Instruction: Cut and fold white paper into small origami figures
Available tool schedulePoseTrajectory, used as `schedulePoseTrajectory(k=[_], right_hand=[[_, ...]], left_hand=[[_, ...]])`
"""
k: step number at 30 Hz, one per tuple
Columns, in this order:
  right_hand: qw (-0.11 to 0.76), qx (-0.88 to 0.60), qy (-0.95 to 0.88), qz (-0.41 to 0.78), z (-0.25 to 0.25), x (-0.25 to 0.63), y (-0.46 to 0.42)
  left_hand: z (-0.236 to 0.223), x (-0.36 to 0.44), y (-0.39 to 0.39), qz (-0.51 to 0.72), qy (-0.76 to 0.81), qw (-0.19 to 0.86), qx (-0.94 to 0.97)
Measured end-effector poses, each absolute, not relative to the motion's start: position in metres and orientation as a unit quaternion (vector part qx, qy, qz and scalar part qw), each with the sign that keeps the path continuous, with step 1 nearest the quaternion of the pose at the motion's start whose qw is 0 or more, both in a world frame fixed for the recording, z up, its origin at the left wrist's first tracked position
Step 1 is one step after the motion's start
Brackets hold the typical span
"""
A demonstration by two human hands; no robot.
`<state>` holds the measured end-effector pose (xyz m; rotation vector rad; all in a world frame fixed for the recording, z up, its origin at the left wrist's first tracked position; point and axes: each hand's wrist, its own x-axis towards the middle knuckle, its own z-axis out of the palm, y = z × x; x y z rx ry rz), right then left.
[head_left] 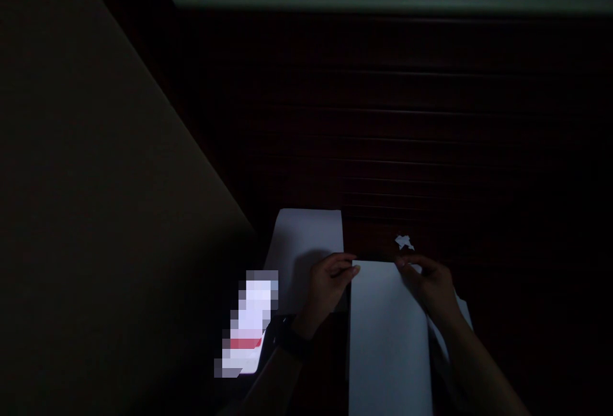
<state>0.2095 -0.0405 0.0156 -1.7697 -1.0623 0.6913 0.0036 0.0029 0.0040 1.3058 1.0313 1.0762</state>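
A white sheet of paper (389, 333) lies lengthwise in front of me on a dark wooden surface. My left hand (328, 288) pinches its far left corner, fingers closed on the edge. My right hand (431, 285) grips the far right corner in the same way. A second white sheet (306, 237) lies partly under my left hand. A small crumpled or folded white paper piece (405, 243) sits just beyond my right hand. A dark band is on my left wrist.
The scene is very dim. A lit, blurred-out screen (249, 326) glows at the lower left beside my left arm. A pale wall (86, 199) fills the left side. More white paper (462, 314) shows under my right forearm.
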Motion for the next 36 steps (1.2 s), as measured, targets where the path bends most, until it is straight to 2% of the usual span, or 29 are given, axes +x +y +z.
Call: schedulePoseTrajectory(k=[36], right_hand=[[0.451, -0.729, -0.425, 0.290, 0.0166, 0.2094, -0.0409]], left_hand=[[0.0016, 0.0043, 0.0023, 0.461, 0.436, 0.521, 0.571]])
